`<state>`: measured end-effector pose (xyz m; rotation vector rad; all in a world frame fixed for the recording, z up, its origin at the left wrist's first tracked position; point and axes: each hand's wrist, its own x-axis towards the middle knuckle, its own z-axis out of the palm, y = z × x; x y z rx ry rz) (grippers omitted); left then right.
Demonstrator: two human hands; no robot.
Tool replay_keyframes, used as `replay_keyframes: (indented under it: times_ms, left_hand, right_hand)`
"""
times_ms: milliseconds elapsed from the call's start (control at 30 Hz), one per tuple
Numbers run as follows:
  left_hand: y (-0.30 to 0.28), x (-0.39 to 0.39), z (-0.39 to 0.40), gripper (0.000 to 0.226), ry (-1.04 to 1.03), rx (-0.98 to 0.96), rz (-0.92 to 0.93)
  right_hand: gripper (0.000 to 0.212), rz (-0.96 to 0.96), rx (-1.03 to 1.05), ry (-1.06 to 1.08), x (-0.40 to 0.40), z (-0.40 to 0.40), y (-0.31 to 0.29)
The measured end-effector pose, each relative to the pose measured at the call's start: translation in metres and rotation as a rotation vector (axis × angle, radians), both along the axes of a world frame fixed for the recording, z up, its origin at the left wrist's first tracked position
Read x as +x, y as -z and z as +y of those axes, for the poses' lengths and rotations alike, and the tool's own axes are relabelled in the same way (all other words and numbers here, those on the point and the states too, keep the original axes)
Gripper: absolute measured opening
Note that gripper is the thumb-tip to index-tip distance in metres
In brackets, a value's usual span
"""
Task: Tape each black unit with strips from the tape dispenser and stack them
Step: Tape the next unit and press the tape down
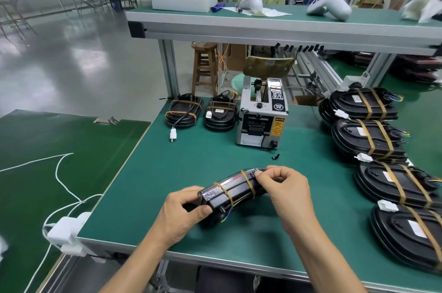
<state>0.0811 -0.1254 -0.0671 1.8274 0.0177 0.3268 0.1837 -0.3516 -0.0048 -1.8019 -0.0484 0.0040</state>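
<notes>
Over the green table I hold a black unit (235, 193) on its edge, two tan bands around it and short wires at its near end. My left hand (184, 214) grips its near end. My right hand (284, 191) pinches its far top corner, thumb and forefinger pressed on the edge. The grey tape dispenser (262, 117) stands behind, at the table's middle. Two black units (184, 112) (221, 112) lie left of the dispenser. Stacks of banded black units (366, 104) (369, 141) (397, 182) (409, 233) line the right side.
A small black scrap (275, 157) lies in front of the dispenser. A white plug (172, 134) trails from the far left unit. An upper shelf (287, 27) carries white shells and boxes. White power strip and cables (68, 228) hang at the left edge.
</notes>
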Motion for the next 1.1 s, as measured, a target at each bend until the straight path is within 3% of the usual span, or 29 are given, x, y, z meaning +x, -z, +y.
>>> replay_keyframes:
  times_ms: [300, 533, 767, 1100]
  left_hand:
    - [-0.001, 0.000, -0.001, 0.066, 0.001, 0.002, -0.027]
    - [0.002, 0.001, 0.001, 0.060, 0.009, 0.002, -0.024]
    - [0.005, 0.002, 0.002, 0.058, 0.018, -0.002, -0.028]
    - [0.006, 0.003, 0.002, 0.060, 0.033, -0.020, -0.047]
  right_hand:
    - [0.018, 0.077, 0.211, -0.005, 0.000, 0.001, 0.003]
    - [0.014, 0.062, 0.131, 0.043, -0.002, 0.008, 0.008]
    - [0.005, 0.057, 0.201, 0.122, -0.007, 0.012, 0.015]
    - [0.035, -0.023, 0.025, 0.032, -0.019, 0.009, 0.015]
